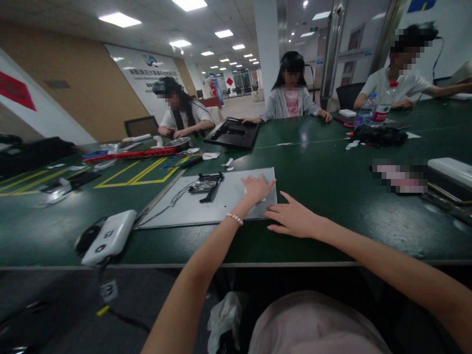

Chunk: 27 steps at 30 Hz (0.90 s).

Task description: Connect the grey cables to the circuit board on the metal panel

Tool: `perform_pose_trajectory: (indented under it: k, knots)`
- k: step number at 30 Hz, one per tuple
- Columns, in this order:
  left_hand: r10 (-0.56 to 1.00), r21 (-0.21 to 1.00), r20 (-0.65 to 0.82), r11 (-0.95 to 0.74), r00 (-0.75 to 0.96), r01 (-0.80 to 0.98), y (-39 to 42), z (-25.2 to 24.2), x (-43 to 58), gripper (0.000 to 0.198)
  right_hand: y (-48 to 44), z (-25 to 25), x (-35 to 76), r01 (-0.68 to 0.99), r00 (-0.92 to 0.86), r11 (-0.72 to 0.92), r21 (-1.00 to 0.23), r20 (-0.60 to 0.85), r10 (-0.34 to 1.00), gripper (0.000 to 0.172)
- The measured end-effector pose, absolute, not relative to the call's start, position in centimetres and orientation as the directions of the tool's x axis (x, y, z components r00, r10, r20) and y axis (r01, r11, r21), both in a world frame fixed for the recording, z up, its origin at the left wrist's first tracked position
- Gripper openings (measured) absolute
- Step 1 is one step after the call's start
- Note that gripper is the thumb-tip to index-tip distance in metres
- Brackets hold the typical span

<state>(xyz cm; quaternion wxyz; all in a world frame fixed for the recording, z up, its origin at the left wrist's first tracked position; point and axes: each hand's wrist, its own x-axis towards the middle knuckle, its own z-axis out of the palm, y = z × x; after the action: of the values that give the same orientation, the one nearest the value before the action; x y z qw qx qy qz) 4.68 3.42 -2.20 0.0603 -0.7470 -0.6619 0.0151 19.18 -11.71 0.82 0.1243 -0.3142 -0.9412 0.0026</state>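
My left hand lies with fingers spread on the right part of a flat silver-grey panel. Something thin and white shows from under its palm, partly hidden. A beaded bracelet circles that wrist. Beside the panel's lower right corner is my right hand, fingers stretched out and apart, holding nothing; its fingertips reach the panel edge, though whether they touch cannot be told. Left of my left hand, a black bracket with a circuit board rests on the panel, and grey cables trail from it toward the lower left.
A white box-like device with a cable stands near the table's front left edge. Farther back are a black tray-like casing, touched by a person's hand, and bottles. Another white device lies at the right. Three people sit across the green table.
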Motion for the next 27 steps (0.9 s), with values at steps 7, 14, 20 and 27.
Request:
perform_pose_trajectory:
  k: [7, 14, 20, 27]
  knots:
    - [0.984, -0.123, 0.057, -0.160, 0.168, 0.979, 3.0, -1.3, 5.1, 0.085, -10.7, -0.1, 18.9, 0.591, -0.758, 0.788, -0.171, 0.218, 0.615, 0.058]
    - [0.989, -0.013, 0.057, -0.136, 0.137, 0.991, 3.2, 1.1, 3.6, 0.071, -10.1, -0.4, 19.8, 0.559, -0.796, 0.809, -0.184, 0.152, 0.585, 0.065]
    - [0.974, -0.076, 0.210, -0.067, 0.081, 0.995, 3.3, 2.8, 2.3, 0.043, -10.2, 0.4, 20.0, 0.566, -0.796, 0.818, -0.106, 0.189, 0.575, 0.060]
    - [0.990, -0.219, -0.085, -0.132, 0.116, 0.967, 3.4, 2.4, 2.2, 0.040, -10.3, 1.3, 20.6, 0.603, -0.776, 0.794, -0.070, 0.181, 0.605, 0.051]
